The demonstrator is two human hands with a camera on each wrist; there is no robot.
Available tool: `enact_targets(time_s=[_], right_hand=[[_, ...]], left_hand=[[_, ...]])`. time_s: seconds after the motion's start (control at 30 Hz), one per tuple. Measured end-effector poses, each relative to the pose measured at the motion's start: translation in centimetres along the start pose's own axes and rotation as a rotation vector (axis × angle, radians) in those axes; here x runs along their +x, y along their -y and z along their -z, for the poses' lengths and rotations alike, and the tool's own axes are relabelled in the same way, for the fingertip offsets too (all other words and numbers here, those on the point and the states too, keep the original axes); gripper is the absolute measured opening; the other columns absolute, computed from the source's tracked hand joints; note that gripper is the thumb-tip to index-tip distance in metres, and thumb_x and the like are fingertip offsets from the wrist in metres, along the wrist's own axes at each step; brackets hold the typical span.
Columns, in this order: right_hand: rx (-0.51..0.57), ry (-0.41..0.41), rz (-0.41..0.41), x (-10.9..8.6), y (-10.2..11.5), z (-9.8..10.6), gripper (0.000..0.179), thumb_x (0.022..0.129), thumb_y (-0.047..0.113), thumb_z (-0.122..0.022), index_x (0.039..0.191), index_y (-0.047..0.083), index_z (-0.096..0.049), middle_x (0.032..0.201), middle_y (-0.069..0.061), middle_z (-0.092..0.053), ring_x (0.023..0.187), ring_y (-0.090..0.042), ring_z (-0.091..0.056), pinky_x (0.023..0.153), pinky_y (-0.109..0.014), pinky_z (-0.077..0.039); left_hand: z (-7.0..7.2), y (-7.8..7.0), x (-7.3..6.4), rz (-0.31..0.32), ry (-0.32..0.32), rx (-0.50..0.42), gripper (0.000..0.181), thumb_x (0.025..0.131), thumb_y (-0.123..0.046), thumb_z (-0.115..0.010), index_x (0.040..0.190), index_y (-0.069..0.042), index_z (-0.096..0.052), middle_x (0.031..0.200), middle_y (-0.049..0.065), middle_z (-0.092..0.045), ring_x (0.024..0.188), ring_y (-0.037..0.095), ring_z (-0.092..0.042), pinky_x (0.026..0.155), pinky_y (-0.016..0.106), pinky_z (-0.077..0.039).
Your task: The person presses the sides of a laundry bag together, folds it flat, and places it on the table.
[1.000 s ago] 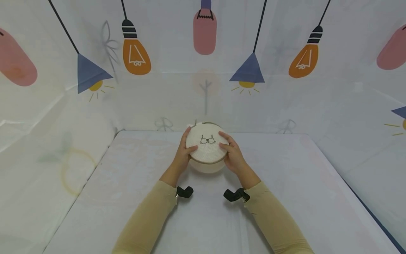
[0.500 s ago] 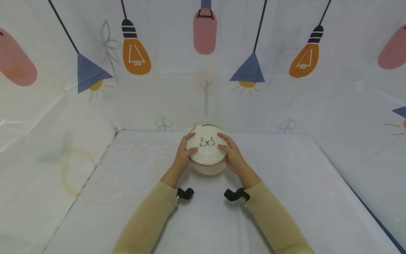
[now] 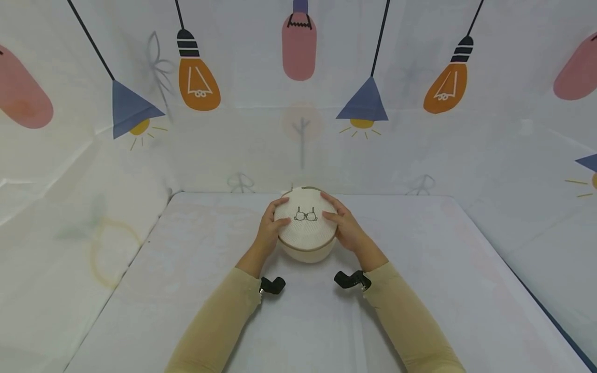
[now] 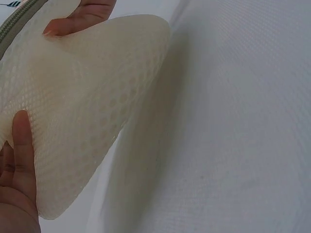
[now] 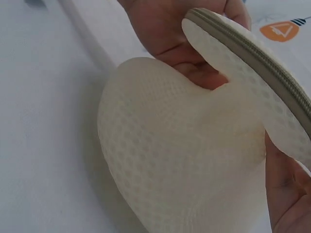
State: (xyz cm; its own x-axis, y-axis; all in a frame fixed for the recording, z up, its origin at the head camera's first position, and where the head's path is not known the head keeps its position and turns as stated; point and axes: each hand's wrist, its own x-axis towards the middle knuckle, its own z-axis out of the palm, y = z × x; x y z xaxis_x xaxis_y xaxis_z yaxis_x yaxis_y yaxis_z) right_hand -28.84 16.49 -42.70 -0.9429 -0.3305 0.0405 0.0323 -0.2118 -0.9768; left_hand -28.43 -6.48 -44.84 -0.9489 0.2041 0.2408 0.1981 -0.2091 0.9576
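Hands first: we see the left hand (image 3: 272,224) and right hand (image 3: 344,224) gripping a bag (image 3: 305,239) from opposite sides, each with its thumb on the round front and fingers about the edge. Behind them rises the printed wall (image 3: 503,119), and below spreads the white table (image 3: 420,290). Two tan sleeves (image 3: 216,324) reach in from the near side. The pale mesh bag is between the hands, toward the table's far edge; whether its underside touches the table we cannot tell. Compared with a second ago, it has come lower in the head view, a little nearer the sleeves, and the left fingers, then at its edge, now lie over the front. For the work in hand, we judge, this means the bag is being shifted as one piece — neither hand seems to be working the zip (image 5: 257,59) that curves along its rim. Smallest is the line drawing (image 3: 306,215) on the front, uncovered by fingers.
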Motion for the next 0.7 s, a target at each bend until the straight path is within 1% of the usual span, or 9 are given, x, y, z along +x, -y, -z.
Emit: enact_targets(time_s=[0.1, 0.2, 0.27, 0.37, 0.47, 0.5, 0.57, 0.7], right_hand=[[0.030, 0.024, -0.002, 0.14, 0.04, 0.31, 0.061, 0.102, 0.004, -0.050, 0.158, 0.019, -0.031, 0.165, -0.002, -0.022, 0.117, -0.012, -0.056, 0.083, -0.022, -0.053], [0.048, 0.034, -0.004, 0.34, 0.02, 0.64, 0.061, 0.102, 0.002, -0.049, 0.158, 0.018, -0.031, 0.164, -0.003, -0.023, 0.116, -0.012, -0.057, 0.082, -0.023, -0.053], [0.033, 0.041, -0.009, 0.49, 0.05, 0.82, 0.062, 0.102, 0.001, -0.049, 0.158, 0.018, -0.031, 0.164, -0.002, -0.022, 0.118, -0.013, -0.056, 0.081, -0.023, -0.053], [0.002, 0.062, -0.012, 0.68, 0.15, 0.95, 0.064, 0.100, 0.001, -0.051, 0.158, 0.018, -0.030, 0.164, -0.002, -0.021, 0.120, -0.013, -0.053, 0.082, -0.022, -0.053], [0.007, 0.082, -0.020, 0.76, 0.25, 0.94, 0.064, 0.100, 0.001, -0.052, 0.158, 0.018, -0.030, 0.164, -0.005, -0.022, 0.118, -0.013, -0.056, 0.082, -0.022, -0.054], [0.017, 0.086, -0.025, 0.73, 0.27, 0.90, 0.064, 0.100, 0.001, -0.052, 0.158, 0.018, -0.031, 0.163, -0.006, -0.024, 0.114, -0.013, -0.058, 0.081, -0.022, -0.054], [0.037, 0.089, -0.040, 0.69, 0.24, 0.83, 0.061, 0.100, 0.002, -0.052, 0.157, 0.018, -0.035, 0.164, -0.005, -0.023, 0.110, -0.013, -0.062, 0.079, -0.023, -0.055], [0.071, 0.071, -0.082, 0.64, 0.03, 0.76, 0.051, 0.101, 0.003, -0.053, 0.149, 0.020, -0.048, 0.162, -0.003, -0.028, 0.104, -0.016, -0.066, 0.077, -0.025, -0.057]], left_hand=[[-0.02, 0.05, 0.01, -0.006, -0.007, 0.000, 0.060, 0.090, 0.011, -0.049, 0.148, 0.002, -0.037, 0.163, 0.014, -0.024, 0.152, 0.024, -0.019, 0.123, 0.037, -0.014], [-0.10, 0.24, -0.08, -0.029, -0.016, 0.007, 0.059, 0.089, 0.006, -0.051, 0.146, -0.001, -0.041, 0.161, 0.011, -0.029, 0.150, 0.021, -0.022, 0.122, 0.035, -0.016], [-0.13, 0.32, -0.11, -0.041, -0.018, 0.010, 0.059, 0.088, 0.004, -0.052, 0.146, -0.001, -0.042, 0.161, 0.010, -0.031, 0.150, 0.021, -0.024, 0.122, 0.035, -0.017], [-0.17, 0.30, -0.13, -0.043, -0.021, 0.009, 0.060, 0.086, 0.004, -0.053, 0.145, -0.001, -0.043, 0.160, 0.011, -0.032, 0.149, 0.021, -0.025, 0.122, 0.036, -0.017], [-0.20, 0.34, -0.03, -0.039, -0.019, 0.000, 0.060, 0.086, 0.005, -0.052, 0.145, 0.000, -0.043, 0.160, 0.011, -0.032, 0.149, 0.022, -0.025, 0.122, 0.036, -0.016], [-0.21, 0.37, 0.00, -0.038, -0.020, 0.004, 0.060, 0.086, 0.006, -0.051, 0.145, 0.000, -0.044, 0.160, 0.011, -0.032, 0.149, 0.022, -0.025, 0.122, 0.037, -0.016], [-0.23, 0.42, 0.09, -0.036, -0.017, 0.013, 0.060, 0.085, 0.005, -0.050, 0.144, 0.000, -0.044, 0.160, 0.012, -0.032, 0.150, 0.023, -0.023, 0.123, 0.037, -0.014], [-0.27, 0.44, 0.24, -0.024, -0.021, 0.062, 0.060, 0.085, 0.004, -0.049, 0.144, -0.002, -0.044, 0.160, 0.011, -0.032, 0.151, 0.023, -0.021, 0.123, 0.038, -0.012]])
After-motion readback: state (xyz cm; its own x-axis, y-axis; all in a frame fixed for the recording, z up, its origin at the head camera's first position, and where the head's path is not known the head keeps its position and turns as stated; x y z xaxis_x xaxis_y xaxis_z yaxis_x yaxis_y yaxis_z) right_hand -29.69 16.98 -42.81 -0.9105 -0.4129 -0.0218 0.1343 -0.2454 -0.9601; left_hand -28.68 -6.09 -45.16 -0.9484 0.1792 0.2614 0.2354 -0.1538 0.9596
